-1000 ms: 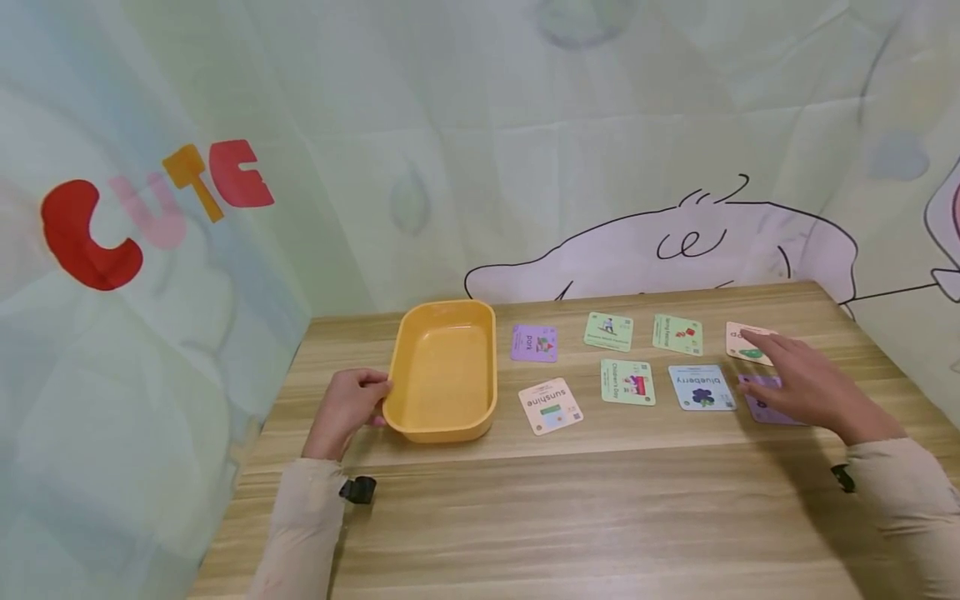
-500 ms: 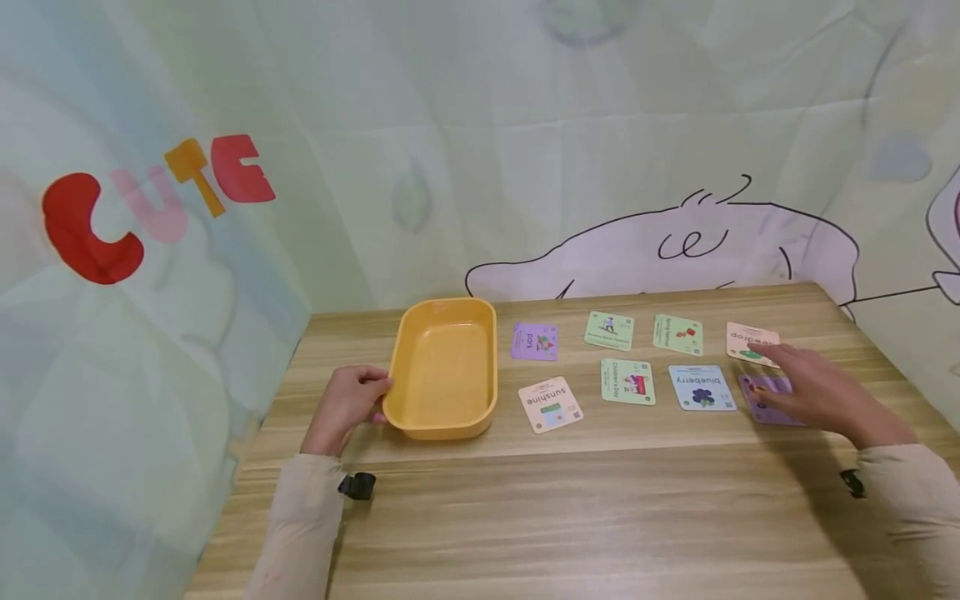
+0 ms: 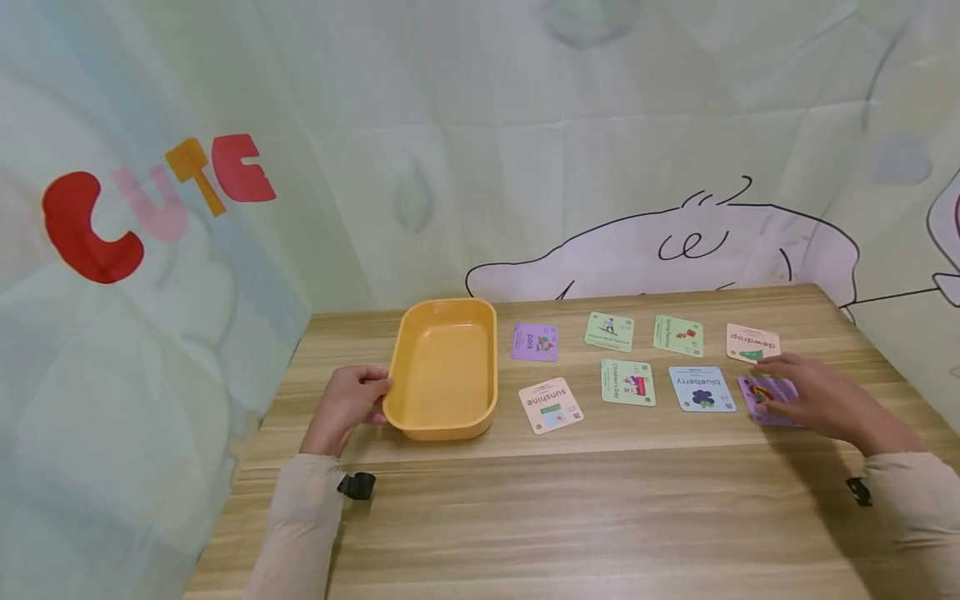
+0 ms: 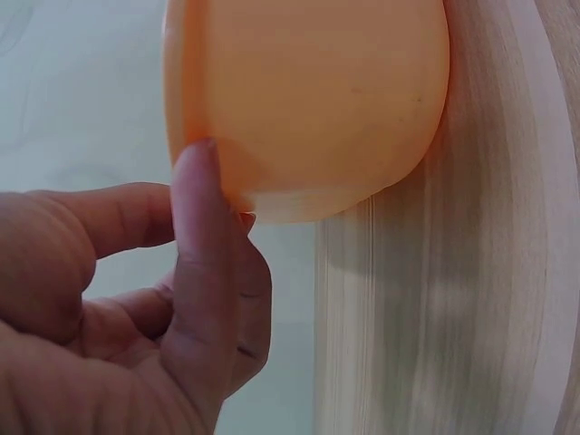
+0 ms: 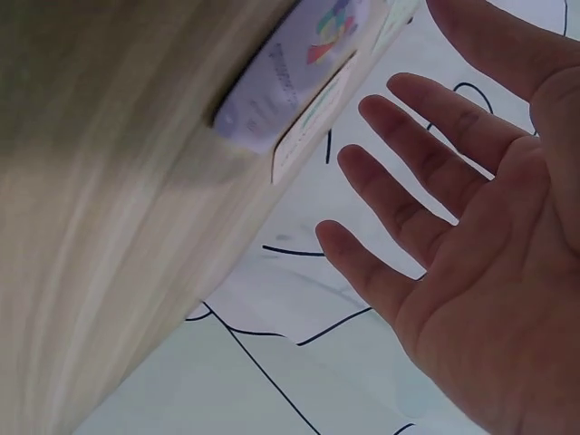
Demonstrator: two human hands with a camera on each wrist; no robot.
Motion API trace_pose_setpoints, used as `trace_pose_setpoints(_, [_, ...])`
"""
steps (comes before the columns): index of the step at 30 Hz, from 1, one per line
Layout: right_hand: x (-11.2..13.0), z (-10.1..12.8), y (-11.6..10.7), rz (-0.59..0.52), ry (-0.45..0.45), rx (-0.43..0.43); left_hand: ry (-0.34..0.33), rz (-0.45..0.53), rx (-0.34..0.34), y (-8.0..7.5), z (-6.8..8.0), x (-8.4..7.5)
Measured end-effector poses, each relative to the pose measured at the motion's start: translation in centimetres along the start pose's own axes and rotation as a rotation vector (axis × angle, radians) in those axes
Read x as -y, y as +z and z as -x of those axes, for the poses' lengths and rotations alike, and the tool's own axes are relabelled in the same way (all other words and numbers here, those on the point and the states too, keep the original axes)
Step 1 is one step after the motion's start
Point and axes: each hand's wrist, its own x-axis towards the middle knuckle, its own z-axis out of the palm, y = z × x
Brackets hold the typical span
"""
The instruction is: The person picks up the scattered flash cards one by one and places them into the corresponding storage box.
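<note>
A yellow plastic basin [image 3: 447, 375] stands on the left of the table. My left hand [image 3: 347, 408] pinches its near left rim; in the left wrist view the thumb [image 4: 201, 199] lies over the basin's edge. At the right, my right hand [image 3: 832, 404] hovers with spread, fairly straight fingers over a purple card [image 3: 753, 402] with a colourful picture, partly covering it. The right wrist view shows this card [image 5: 290, 82] apart from the fingers. Just behind it lies the "dewdrop" card [image 3: 752, 340], and left of it the "blueberry" card [image 3: 702, 388].
Several more cards lie flat between basin and right hand: "sunshine" [image 3: 551, 405], "park" [image 3: 535, 342], "Children's Day" [image 3: 627, 382], "Spring Festival" [image 3: 678, 335] and a green one [image 3: 609, 332]. A printed curtain [image 3: 420, 167] borders the wooden table [image 3: 570, 517] behind and at the left.
My right hand has drawn back toward me and slightly right, off the dewdrop card, and sits lower over the purple card. The left hand and basin stay put.
</note>
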Motion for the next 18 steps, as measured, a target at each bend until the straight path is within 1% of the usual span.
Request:
trace_pose_setpoints(4, [-0.04, 0.04, 0.09, 0.008, 0.006, 0.016, -0.001, 0.0, 0.001, -0.01, -0.03, 0.0])
trace_pose_setpoints(8, [-0.17, 0.08, 0.18, 0.004, -0.012, 0.015, -0.001, -0.007, -0.001, -0.01, -0.05, -0.01])
trace_pose_setpoints(13, [-0.32, 0.08, 0.29, -0.002, -0.006, 0.025, -0.001, -0.006, -0.007, 0.05, -0.04, 0.03])
trace_pose_setpoints(18, [-0.52, 0.09, 0.55, 0.012, -0.021, 0.023, -0.005, -0.006, -0.009, 0.06, 0.02, -0.07])
